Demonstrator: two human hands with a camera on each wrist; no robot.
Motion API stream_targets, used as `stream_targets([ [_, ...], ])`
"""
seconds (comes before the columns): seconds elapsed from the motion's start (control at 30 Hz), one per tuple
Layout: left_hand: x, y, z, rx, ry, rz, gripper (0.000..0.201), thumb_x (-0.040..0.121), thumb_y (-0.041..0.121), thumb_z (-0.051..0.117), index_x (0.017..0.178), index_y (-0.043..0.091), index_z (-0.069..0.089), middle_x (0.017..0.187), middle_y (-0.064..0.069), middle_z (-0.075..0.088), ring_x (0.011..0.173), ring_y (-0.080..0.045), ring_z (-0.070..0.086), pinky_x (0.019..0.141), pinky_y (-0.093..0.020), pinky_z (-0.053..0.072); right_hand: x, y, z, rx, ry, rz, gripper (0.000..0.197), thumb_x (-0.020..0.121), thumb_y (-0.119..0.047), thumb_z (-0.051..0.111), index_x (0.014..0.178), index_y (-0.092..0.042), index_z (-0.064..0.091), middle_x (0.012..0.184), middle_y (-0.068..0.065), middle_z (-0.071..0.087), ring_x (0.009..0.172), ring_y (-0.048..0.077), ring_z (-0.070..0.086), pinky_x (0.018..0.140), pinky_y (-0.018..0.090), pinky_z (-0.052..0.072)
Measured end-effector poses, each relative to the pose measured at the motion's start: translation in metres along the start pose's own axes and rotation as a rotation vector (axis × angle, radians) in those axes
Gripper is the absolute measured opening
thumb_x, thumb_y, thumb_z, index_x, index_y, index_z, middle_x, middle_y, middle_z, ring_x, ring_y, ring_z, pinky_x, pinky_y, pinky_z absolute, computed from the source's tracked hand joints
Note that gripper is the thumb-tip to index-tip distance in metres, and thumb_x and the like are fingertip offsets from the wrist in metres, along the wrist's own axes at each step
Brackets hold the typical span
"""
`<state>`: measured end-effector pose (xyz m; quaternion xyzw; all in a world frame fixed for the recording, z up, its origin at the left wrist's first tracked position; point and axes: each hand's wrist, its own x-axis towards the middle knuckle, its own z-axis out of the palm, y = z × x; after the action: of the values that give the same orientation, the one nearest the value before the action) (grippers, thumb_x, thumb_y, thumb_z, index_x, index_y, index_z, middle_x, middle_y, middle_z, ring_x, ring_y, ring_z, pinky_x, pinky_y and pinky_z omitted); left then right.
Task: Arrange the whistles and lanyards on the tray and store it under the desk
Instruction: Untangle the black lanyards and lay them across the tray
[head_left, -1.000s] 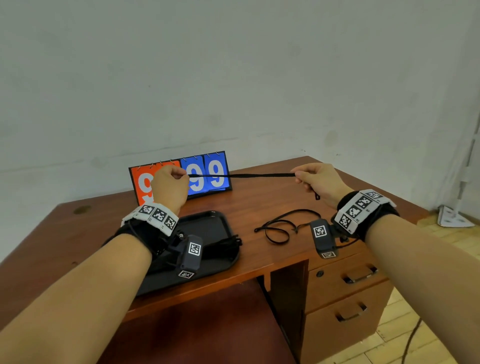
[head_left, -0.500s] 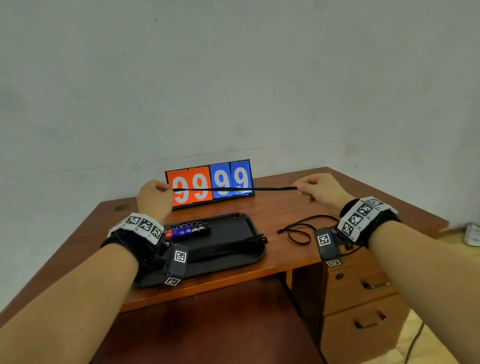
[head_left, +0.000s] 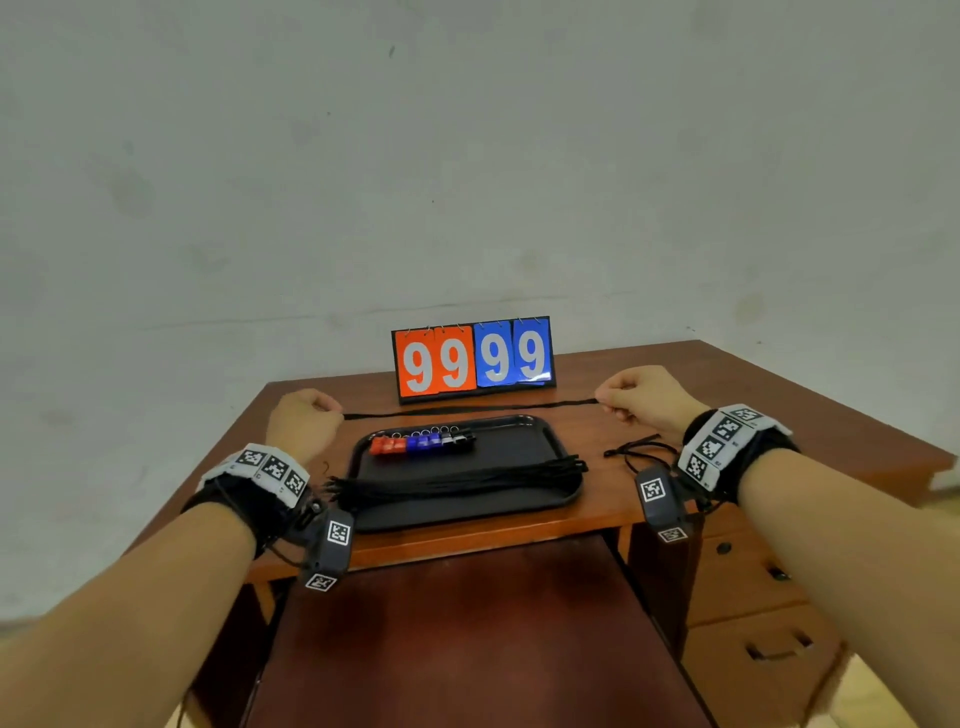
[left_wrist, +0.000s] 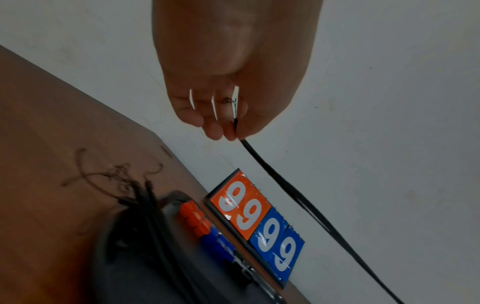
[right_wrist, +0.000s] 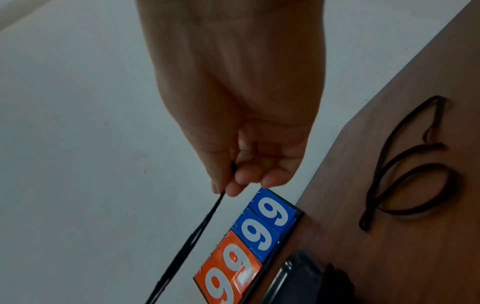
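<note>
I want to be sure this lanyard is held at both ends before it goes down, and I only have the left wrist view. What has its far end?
Observer: The right hand pinches it. The lanyard runs taut from there to the left hand.
Operator: Are any lanyards lying off the tray on the right side?
Observer: One. A loose lanyard lies coiled on the desk, just right of the tray.
Operator: How far across does the laid bundle reach?
Observer: The bundle spans the tray's near half from side to side, and its right end reaches the right rim.
</note>
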<state>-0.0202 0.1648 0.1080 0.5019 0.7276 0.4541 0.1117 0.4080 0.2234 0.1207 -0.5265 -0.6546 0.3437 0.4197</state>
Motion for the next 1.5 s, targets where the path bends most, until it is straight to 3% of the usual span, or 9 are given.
stream_targets([
  [0.23, -0.017, -0.037, -0.020, 0.202, -0.080, 0.031, 0.014, 0.085, 0.015, 0.064, 0.076, 0.024, 0.072, 0.092, 0.001, 0.072, 0.094, -0.022, 0.065, 0.090, -0.034, 0.051, -0.004, 0.011, 0.032, -0.078, -0.059, 0.002, 0.005, 0.087, -0.007, 0.069, 0.083, -0.005, 0.071, 0.055, 0.000, 0.062, 0.048, 0.011, 0.050, 0.052, 0.023, 0.045],
  [0.4, -0.020, -0.055, -0.020, 0.266, -0.145, 0.024, 0.017, 0.088, 0.016, 0.063, 0.076, 0.026, 0.069, 0.089, 0.004, 0.068, 0.093, -0.018, 0.063, 0.088, -0.030, 0.048, 0.001, 0.026, 0.049, -0.199, -0.078, 0.006, 0.007, 0.087, -0.004, 0.068, 0.085, -0.009, 0.071, 0.066, 0.005, 0.066, 0.055, 0.013, 0.057, 0.052, 0.020, 0.049],
  [0.53, -0.018, -0.059, -0.012, 0.298, -0.191, 0.059, 0.012, 0.090, 0.018, 0.065, 0.081, 0.024, 0.070, 0.090, 0.004, 0.068, 0.091, -0.016, 0.062, 0.088, -0.030, 0.048, 0.013, 0.041, 0.056, -0.272, -0.061, 0.000, 0.008, 0.083, -0.004, 0.072, 0.081, -0.012, 0.073, 0.075, 0.005, 0.070, 0.068, 0.018, 0.065, 0.072, 0.031, 0.056],
  [0.63, -0.014, -0.059, -0.005, 0.347, -0.207, 0.080, 0.011, 0.089, 0.018, 0.066, 0.080, 0.023, 0.071, 0.084, 0.003, 0.072, 0.081, -0.018, 0.066, 0.084, -0.032, 0.054, 0.020, 0.050, 0.059, -0.351, -0.017, 0.010, 0.009, 0.081, -0.008, 0.074, 0.077, -0.015, 0.072, 0.074, 0.000, 0.068, 0.072, 0.016, 0.063, 0.077, 0.034, 0.054],
  [0.7, -0.013, -0.059, 0.000, 0.364, -0.212, 0.077, 0.014, 0.088, 0.016, 0.065, 0.077, 0.024, 0.071, 0.074, 0.004, 0.070, 0.070, -0.016, 0.066, 0.074, -0.030, 0.054, 0.023, 0.053, 0.060, -0.372, -0.009, 0.009, 0.012, 0.080, -0.009, 0.074, 0.074, -0.018, 0.071, 0.073, -0.002, 0.067, 0.072, 0.015, 0.062, 0.075, 0.031, 0.051],
  [0.93, -0.008, -0.061, 0.014, 0.421, -0.245, 0.072, 0.014, 0.089, 0.016, 0.065, 0.079, 0.025, 0.071, 0.075, 0.003, 0.071, 0.068, -0.015, 0.068, 0.064, -0.024, 0.047, 0.031, 0.060, 0.066, -0.421, -0.016, 0.019, 0.008, 0.080, -0.012, 0.075, 0.075, -0.018, 0.074, 0.070, -0.007, 0.066, 0.068, 0.004, 0.058, 0.060, 0.017, 0.040],
  [1.2, -0.009, -0.064, 0.017, 0.410, -0.264, 0.049, 0.013, 0.087, 0.016, 0.066, 0.080, 0.026, 0.072, 0.072, 0.006, 0.068, 0.060, -0.011, 0.060, 0.069, -0.027, 0.052, 0.028, 0.065, 0.073, -0.448, -0.034, 0.037, 0.010, 0.081, -0.010, 0.074, 0.075, -0.018, 0.072, 0.070, -0.009, 0.065, 0.069, 0.005, 0.060, 0.059, 0.014, 0.040],
  [1.33, -0.010, -0.066, 0.016, 0.419, -0.266, 0.029, 0.011, 0.087, 0.016, 0.067, 0.083, 0.024, 0.073, 0.077, 0.004, 0.069, 0.069, -0.015, 0.062, 0.072, -0.026, 0.048, 0.028, 0.068, 0.073, -0.424, -0.042, 0.044, 0.010, 0.082, -0.010, 0.074, 0.077, -0.019, 0.074, 0.075, -0.005, 0.068, 0.078, 0.012, 0.063, 0.073, 0.021, 0.046],
  [1.5, -0.013, -0.067, 0.014, 0.436, -0.267, -0.003, 0.004, 0.082, 0.030, 0.072, 0.079, 0.032, 0.072, 0.078, 0.010, 0.070, 0.081, -0.018, 0.067, 0.077, -0.032, 0.055, 0.023, 0.069, 0.072, -0.390, -0.035, 0.048, 0.009, 0.084, -0.010, 0.072, 0.091, -0.015, 0.076, 0.088, 0.001, 0.071, 0.087, 0.015, 0.063, 0.081, 0.024, 0.045],
])
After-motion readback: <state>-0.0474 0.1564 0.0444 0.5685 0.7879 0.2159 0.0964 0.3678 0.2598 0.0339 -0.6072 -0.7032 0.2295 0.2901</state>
